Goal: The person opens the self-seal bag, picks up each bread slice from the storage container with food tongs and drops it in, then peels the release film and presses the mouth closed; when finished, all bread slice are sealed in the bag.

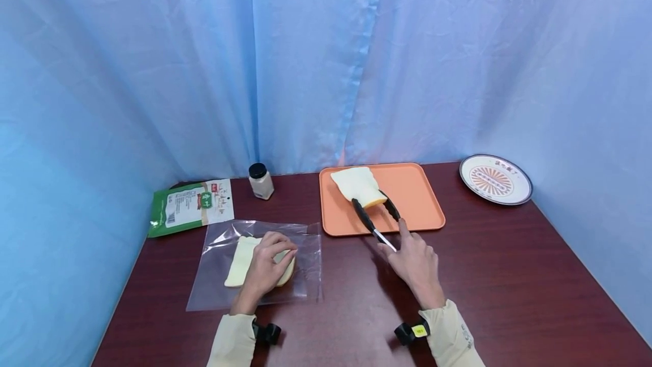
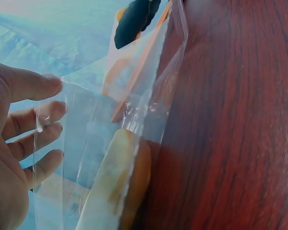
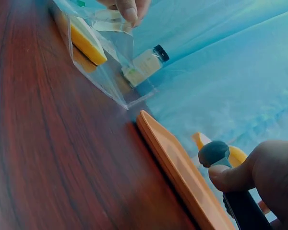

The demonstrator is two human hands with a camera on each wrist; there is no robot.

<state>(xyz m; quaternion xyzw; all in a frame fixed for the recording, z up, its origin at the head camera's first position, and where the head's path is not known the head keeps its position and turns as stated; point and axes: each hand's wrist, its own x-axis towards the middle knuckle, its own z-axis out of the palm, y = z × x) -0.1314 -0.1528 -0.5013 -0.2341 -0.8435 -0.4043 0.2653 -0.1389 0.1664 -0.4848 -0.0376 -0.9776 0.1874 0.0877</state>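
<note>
A clear plastic bag (image 1: 209, 287) lies on the table at left with a slice of bread (image 1: 236, 268) inside. Between its thumb and fingers, my left hand (image 1: 268, 259) pinches the bag's upper film and lifts it at the mouth; the raised film (image 2: 77, 143) shows in the left wrist view. My right hand (image 1: 415, 262) holds tongs (image 1: 364, 217) with black tips, thumb and fingers on the arms. Another bread slice (image 1: 356, 183) sits between the tong tips over the orange tray (image 1: 415, 203). Whether it is fully off the tray, I cannot tell.
Behind the bag lie a green and white packet (image 1: 188, 205) and a small jar (image 1: 262, 183) with a black lid. At the far right is a white patterned plate (image 1: 514, 188). Blue curtains (image 1: 305, 72) border the table at the back and sides.
</note>
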